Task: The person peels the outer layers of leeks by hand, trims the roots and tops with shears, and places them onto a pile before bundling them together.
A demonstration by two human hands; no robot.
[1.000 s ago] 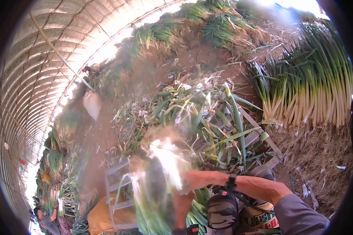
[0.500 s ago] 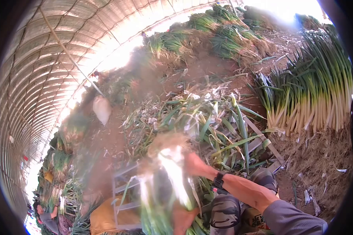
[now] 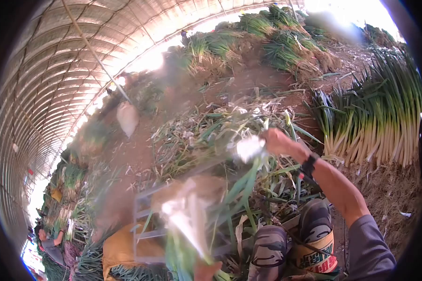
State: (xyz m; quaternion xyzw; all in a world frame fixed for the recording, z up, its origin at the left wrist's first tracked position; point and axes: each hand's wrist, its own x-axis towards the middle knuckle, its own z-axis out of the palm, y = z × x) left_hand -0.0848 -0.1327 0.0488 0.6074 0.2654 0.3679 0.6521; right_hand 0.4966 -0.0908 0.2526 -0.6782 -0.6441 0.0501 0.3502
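My left hand [image 3: 207, 270], at the bottom edge of the view, is closed round a bunch of green onions [image 3: 187, 220]. Their white stalks and roots point up and away from me, blurred by motion. My right hand [image 3: 280, 143], with a black watch on its wrist, is raised over the pile of stripped leaves. Its fingers are closed on a torn onion leaf [image 3: 249, 149], whose white end is smeared and whose green part trails down toward the bunch. Below the bunch stands a metal-framed rack [image 3: 140, 225], partly hidden.
Discarded leaves [image 3: 206, 126] lie heaped ahead. A row of cleaned green onions [image 3: 375, 112] stands at right, roots down. More onion bundles [image 3: 286, 51] lie behind. A yellow sack [image 3: 122, 248] is at lower left, and another person [image 3: 54, 246] works beyond it.
My right hand has moved up and to the right, away from the bunch, pulling a leaf with it. The left hand still holds the bunch. The view has shifted slightly.
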